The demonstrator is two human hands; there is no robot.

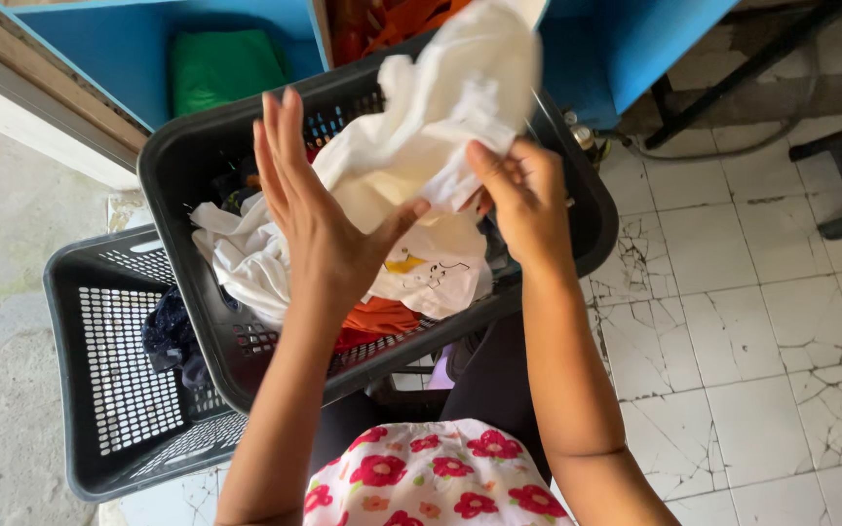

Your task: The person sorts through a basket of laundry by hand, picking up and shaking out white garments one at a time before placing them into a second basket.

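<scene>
White cloth (440, 107) raised over the dark laundry basket (172, 156), pinched at its right edge by the right hand (523, 200); the left hand (319, 219), fingers spread and empty, touches its left side.

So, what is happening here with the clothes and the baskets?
A person holds up a crumpled white cloth garment over a dark plastic laundry basket full of clothes. The right hand pinches the garment; the left hand is open, its thumb touching the fabric. A second grey plastic basket sits lower on the floor, holding a dark garment.
</scene>
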